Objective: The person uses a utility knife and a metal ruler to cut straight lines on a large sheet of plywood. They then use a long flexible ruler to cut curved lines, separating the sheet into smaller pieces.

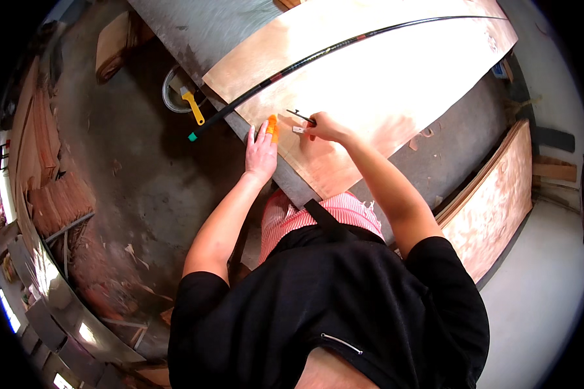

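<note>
A large pale sheet of wood veneer covers much of the table before me. My left hand lies at its near left edge with fingers stretched out. A bright orange piece sits against those fingers; I cannot tell if it is worn or held. Over the sheet, my right hand is closed on a small tool with a thin dark end and some red-orange on its handle. A small whitish piece shows beside it. Beyond both hands, a long black tapered rod with a green end crosses the sheet.
Left of the table, a yellow-handled scraper rests at a round metal container. Stacked veneer sheets lean at the right. More brown veneer bundles and scraps lie along the left. The grey table edge is close to my waist.
</note>
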